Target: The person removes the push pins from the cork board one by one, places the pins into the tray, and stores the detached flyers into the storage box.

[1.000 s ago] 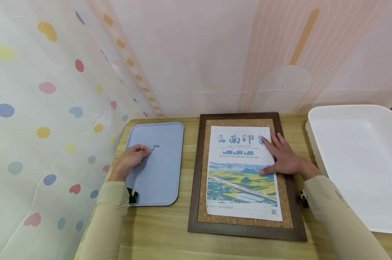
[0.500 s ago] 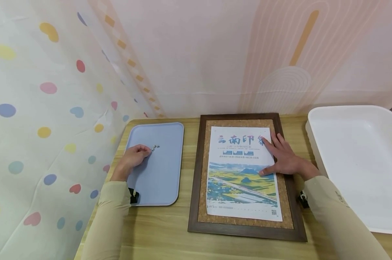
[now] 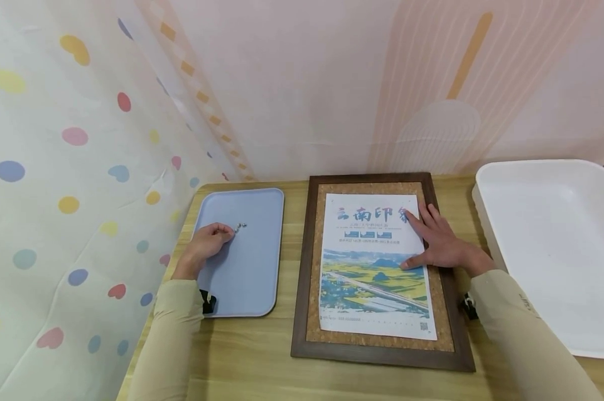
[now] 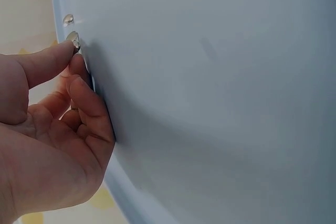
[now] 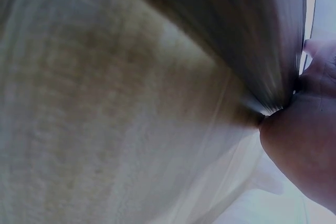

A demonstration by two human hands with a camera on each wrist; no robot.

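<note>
the poster (image 3: 374, 262) carried a big multicolour chinese headline, "云南印象" as far as it could be read, w/ the last character partly under the fingers. below it ran a line of small print, three small blue picture boxes and another thin line, all too small to read. the lower half showed a landscape photo w/ yellow fields and a road, then a strip of tiny print and a qr code at the bottom right corner.

the poster lay flat on the cork board (image 3: 436, 289), inside its dark wood frame (image 3: 302, 267), in the middle of the wooden table (image 3: 241, 356).

right hand (image 3: 434, 242) lay palm down on the poster's right edge, fingers straight and spread, pointing up-left toward the headline, thumb stretched out over the photo's top. it pressed the sheet and gripped nothing. the right wrist view was mostly blur, just a bit of palm against the frame.

left hand (image 3: 206, 244) rested on the blue tray (image 3: 246, 278) at the table's left, fingers curled in. in the left wrist view the thumb and forefinger tips (image 4: 58, 56) pinched one small silver pin (image 4: 74, 40), w/ another pin (image 4: 68, 20) just beyond it. from the head view a few pins (image 3: 239, 226) sat in a tight cluster right at the fingertips, in the tray's upper half.

both sleeves were pale beige. a white bin (image 3: 487, 184) stood at the table's right, apart from the frame.
</note>
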